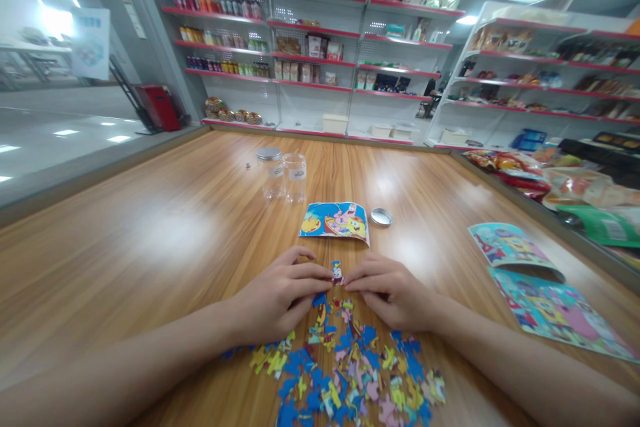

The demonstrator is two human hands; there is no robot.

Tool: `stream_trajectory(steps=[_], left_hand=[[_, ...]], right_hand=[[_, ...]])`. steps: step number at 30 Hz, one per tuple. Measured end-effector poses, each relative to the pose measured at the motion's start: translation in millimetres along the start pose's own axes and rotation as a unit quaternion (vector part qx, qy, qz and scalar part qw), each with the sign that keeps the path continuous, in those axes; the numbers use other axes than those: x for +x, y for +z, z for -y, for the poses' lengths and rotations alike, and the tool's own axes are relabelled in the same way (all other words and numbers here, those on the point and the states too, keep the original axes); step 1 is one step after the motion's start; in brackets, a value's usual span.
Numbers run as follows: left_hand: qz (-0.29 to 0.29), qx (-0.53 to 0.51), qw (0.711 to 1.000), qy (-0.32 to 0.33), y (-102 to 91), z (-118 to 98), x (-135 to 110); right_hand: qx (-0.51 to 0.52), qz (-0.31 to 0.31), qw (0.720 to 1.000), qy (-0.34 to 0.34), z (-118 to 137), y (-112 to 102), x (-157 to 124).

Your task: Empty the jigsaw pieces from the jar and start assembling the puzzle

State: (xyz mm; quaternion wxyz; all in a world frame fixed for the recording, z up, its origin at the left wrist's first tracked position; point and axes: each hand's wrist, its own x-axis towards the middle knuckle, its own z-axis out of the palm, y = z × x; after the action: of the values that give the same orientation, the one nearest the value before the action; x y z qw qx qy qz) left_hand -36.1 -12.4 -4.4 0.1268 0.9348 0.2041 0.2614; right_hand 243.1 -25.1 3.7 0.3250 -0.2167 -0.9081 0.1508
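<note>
A small joined bit of jigsaw puzzle pieces [337, 271] lies on the wooden table between my hands. My left hand [285, 287] is at its left edge, fingertips on it and thumb tucked below. From the right, my right hand [395, 287] has its bent fingers closed at the opposite edge. Loose puzzle pieces [327, 397] in blue, yellow and pink spread in a heap just below both hands. Directly beyond the fingers lies a cartoon picture card [335, 221], slightly curled, showing a yellow and a pink figure on blue.
Beyond the card stand a clear jar with a silver lid [270, 173] and an open clear jar [295, 180]. A loose round lid [381, 217] lies right of the card. Two more picture cards [517, 250] [560, 313] lie at right, near packaged goods [595, 187]. Stocked shelves [315, 87] stand behind.
</note>
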Motion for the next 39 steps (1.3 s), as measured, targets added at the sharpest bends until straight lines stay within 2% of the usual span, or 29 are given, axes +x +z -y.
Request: stream_trajectory(steps=[7,18,22,25,28,32,39], left_hand=[[0.020,0.006,1.000,0.000,-4.0,-5.0,2.5],[0.018,-0.001,1.000,-0.001,-4.2,-5.6,3.0],[-0.005,-0.007,1.000,-0.001,-3.2,-5.1,4.4],[-0.045,-0.028,0.999,0.007,-4.2,-5.4,5.9],[-0.078,-0.050,0.995,0.046,-8.3,-9.6,6.8],[-0.078,-0.064,0.990,0.098,-13.0,-17.6,6.0],[-0.102,-0.070,0.989,0.084,-10.1,-15.2,2.7]], right_hand=[[-0.009,-0.030,0.999,0.024,-3.1,2.6,-1.8],[-0.008,-0.034,0.999,-0.014,0.7,-0.5,0.8],[-0.065,0.001,0.997,-0.032,3.9,-4.4,0.9],[-0.171,0.051,0.981,-0.080,10.5,-8.0,0.9],[-0.233,0.060,0.965,-0.104,18.4,-8.7,1.2],[-0.240,0.054,0.963,-0.106,23.7,-6.4,2.0],[-0.239,0.053,0.964,-0.102,22.4,-5.5,1.6]])
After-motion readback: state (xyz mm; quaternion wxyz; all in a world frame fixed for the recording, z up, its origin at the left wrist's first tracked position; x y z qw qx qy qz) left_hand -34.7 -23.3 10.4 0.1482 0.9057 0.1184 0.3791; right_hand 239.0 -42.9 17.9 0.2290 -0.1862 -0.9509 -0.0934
